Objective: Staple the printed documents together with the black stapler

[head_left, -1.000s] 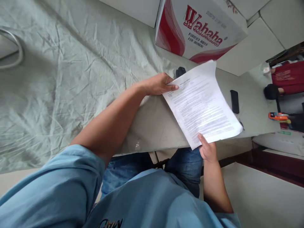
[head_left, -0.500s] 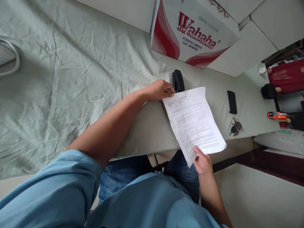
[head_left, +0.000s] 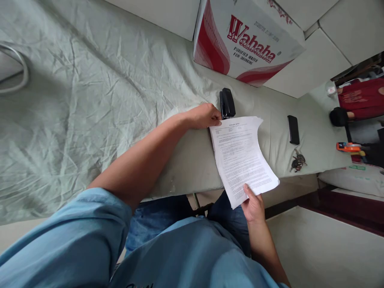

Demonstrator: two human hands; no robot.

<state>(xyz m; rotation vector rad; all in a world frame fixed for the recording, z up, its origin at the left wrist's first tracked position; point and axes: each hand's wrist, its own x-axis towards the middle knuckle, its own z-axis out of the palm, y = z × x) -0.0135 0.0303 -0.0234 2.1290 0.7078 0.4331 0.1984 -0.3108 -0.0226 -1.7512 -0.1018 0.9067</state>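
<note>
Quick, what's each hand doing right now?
Left hand: closed, pinching the paper's top corner beside the stapler.
Right hand: holding the paper's bottom edge.

Printed sheet's [head_left: 243, 160] text too small — stapler's [head_left: 227, 103] front hidden

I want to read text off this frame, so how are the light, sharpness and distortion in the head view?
Head view: soft, even daylight with faint shadows; the white printed paper sheets are bright, their fine print too small to read, while the bold lettering on the red-and-white cardboard box is legible; the wide lens bends and tilts the pale green cloth-covered table; left hand and right hand show no motion blur.
</note>
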